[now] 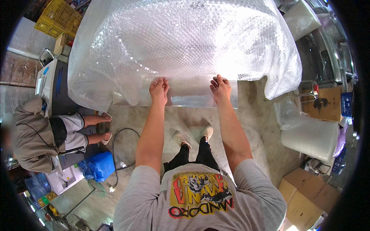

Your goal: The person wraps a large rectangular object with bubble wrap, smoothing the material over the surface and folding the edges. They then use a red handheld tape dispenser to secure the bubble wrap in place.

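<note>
A large sheet of clear bubble wrap (173,42) spreads in front of me and drapes down on both sides. At its near edge my left hand (158,91) is closed, the fingers pinching the wrap. My right hand (221,91) is closed on the same edge a little way to the right, its fingers curled and the thumb on top. Between and below the hands, a flat shiny surface with a straight front edge (192,101) shows from under the wrap. What lies beneath the rest of the sheet cannot be made out.
At the left, another person (36,131) sits by a dark cabinet (61,86). A blue jug (101,166) and a black cable (114,144) are on the floor. To the right stand a bubble wrap roll (308,140) and cardboard boxes (304,192). A yellow crate (58,18) sits at far left.
</note>
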Motion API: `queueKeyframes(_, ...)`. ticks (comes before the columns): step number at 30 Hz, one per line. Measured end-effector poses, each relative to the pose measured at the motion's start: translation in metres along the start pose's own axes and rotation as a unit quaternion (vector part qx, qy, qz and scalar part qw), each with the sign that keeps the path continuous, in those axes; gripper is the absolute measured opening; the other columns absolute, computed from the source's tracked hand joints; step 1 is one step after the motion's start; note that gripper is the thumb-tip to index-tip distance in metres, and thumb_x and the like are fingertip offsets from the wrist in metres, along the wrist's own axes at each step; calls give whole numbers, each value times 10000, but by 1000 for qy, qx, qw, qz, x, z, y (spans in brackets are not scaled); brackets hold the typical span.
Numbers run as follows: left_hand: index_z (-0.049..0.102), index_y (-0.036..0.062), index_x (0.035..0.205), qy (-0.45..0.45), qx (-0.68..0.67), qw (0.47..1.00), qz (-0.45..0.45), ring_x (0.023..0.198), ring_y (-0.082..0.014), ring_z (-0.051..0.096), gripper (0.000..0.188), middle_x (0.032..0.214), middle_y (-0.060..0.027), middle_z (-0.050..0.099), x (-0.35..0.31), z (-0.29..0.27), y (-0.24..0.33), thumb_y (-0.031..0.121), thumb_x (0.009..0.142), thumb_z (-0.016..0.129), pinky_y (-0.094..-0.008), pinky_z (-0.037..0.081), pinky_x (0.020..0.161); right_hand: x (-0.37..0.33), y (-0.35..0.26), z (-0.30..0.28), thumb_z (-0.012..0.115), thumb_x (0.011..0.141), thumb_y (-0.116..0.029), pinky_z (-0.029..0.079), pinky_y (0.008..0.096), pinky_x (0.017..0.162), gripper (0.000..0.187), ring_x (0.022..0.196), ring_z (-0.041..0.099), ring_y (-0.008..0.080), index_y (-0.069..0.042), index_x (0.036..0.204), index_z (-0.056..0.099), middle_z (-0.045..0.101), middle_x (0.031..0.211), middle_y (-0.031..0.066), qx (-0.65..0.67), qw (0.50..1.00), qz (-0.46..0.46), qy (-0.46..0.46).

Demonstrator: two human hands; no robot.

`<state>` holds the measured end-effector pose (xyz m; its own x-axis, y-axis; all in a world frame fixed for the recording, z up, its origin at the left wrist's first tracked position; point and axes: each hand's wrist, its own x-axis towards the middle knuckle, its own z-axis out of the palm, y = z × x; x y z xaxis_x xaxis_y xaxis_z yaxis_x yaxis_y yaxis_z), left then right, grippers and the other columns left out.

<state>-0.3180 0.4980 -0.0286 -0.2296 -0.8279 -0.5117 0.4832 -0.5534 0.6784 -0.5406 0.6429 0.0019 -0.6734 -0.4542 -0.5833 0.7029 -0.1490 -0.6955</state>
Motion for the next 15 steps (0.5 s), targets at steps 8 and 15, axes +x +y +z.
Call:
queueKeyframes(8,598,139,938,38,-66,996,-56,827,-138,606,57,915,12,645,-9,19,-1,133,902,642,-310,509,754,-8,5,0,688,884,-267,504,339,670,259,791,603,190,-101,952,501,633,892,54,32,999,23,-6)
queueKeyframes(15,597,145,952,-4,-83,995,-54,829,-144,601,39,904,7,639,-4,21,-13,126,919,604,-317,502,755,-7,7,4,637,919,-236,503,337,644,221,755,596,201,-102,1001,482,621,899,75,67,998,10,7)
